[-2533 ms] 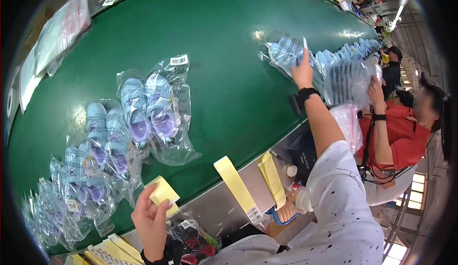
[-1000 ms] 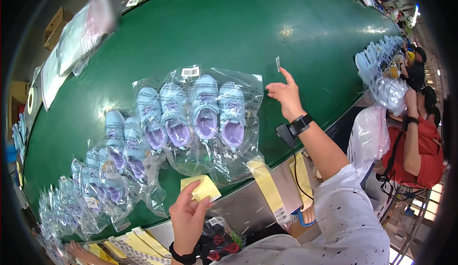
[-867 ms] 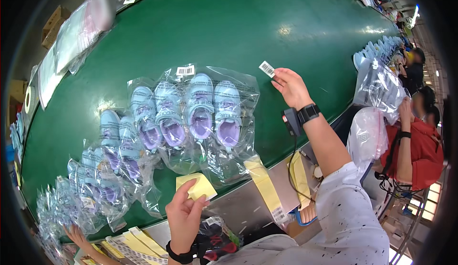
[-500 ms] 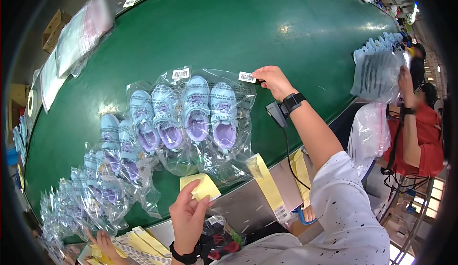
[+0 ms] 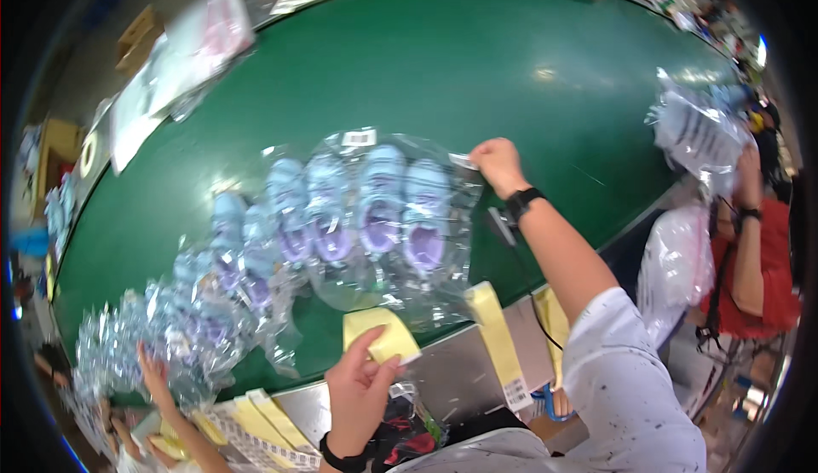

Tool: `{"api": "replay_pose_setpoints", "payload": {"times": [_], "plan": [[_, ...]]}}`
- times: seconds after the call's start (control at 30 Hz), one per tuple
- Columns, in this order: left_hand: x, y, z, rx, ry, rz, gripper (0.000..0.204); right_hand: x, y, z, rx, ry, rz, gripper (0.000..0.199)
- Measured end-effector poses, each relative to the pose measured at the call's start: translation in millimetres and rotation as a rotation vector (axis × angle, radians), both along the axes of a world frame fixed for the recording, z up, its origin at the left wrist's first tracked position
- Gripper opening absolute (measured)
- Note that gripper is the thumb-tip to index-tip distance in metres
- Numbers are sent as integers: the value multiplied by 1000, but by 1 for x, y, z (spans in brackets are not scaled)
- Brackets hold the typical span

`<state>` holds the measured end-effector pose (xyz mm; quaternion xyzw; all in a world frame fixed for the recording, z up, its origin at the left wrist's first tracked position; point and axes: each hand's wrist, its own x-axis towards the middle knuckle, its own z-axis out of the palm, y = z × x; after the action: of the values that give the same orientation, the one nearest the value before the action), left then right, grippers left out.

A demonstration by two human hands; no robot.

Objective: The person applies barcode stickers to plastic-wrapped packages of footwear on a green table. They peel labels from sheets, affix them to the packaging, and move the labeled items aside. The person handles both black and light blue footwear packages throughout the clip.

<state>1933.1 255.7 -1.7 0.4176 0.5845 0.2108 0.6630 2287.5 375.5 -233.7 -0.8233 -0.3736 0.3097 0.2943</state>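
Between the fingers and thumb of my left hand (image 5: 360, 395) is a yellow label sheet (image 5: 379, 334), in front of the bagged shoes. My right hand (image 5: 499, 166) pinches a small white barcode label (image 5: 463, 161) at the upper right corner of a clear plastic bag (image 5: 464, 217). Inside that bag lies a pair of light blue shoes (image 5: 405, 196) with purple linings. Just left of it, a second bagged pair (image 5: 308, 200) has a barcode label (image 5: 359, 138) near its top edge. Whether the pinched label is fully stuck down cannot be made out.
More bagged shoes (image 5: 153, 324) crowd the left of the green table (image 5: 477, 64). Yellow label strips (image 5: 498, 345) hang over the near edge. A co-worker's hand (image 5: 153, 375) reaches in at lower left. Another person in red (image 5: 771, 260) handles a bag (image 5: 700, 132) at right.
The whole view has shifted, with the table's things now further right. Both my hands keep their grips. The left co-worker's hand has risen toward the bags; the person at right has moved a bag.
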Motion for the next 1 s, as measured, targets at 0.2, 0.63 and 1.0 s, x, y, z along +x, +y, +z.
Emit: {"api": "replay_pose_setpoints", "payload": {"times": [0.2,0.63,1.0], "plan": [[-34,-26,4,197,212,-127,45,-16,5,20,-129,-61,261,26],[-143,-193,28,290,-112,193,20,3,-9,64,-195,-118,139,20],[-389,-490,-196,-174,900,552,21,-221,-199,205,296,-394,647,28]]}}
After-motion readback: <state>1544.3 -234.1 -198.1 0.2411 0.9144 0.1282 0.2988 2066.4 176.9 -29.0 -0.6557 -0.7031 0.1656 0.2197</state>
